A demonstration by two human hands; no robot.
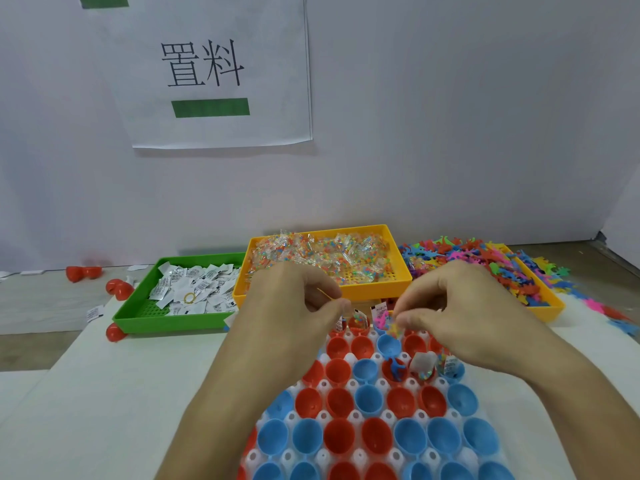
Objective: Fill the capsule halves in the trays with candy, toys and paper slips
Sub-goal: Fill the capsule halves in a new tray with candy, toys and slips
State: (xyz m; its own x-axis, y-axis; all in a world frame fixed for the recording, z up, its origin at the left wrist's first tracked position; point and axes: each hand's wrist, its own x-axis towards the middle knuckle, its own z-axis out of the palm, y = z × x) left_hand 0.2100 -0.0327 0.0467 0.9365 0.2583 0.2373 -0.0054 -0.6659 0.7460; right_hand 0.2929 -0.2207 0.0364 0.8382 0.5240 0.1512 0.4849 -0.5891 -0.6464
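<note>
Left hand (304,299) is pinching something thin, can't tell what. Right hand (460,306) is pinching a candy packet (394,329), hanging right above an empty blue capsule half (389,344) in the white tray (356,417), so it's nearer and basically just dropping straight down.

Red & blue capsule halves (372,400) in white tray (356,419). Green bin (138,317) w/ white slips (194,289); yellow bin (398,252), multicolour candy (329,254).

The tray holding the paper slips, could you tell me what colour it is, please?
Green tray, seen clearly in the head view.
</note>
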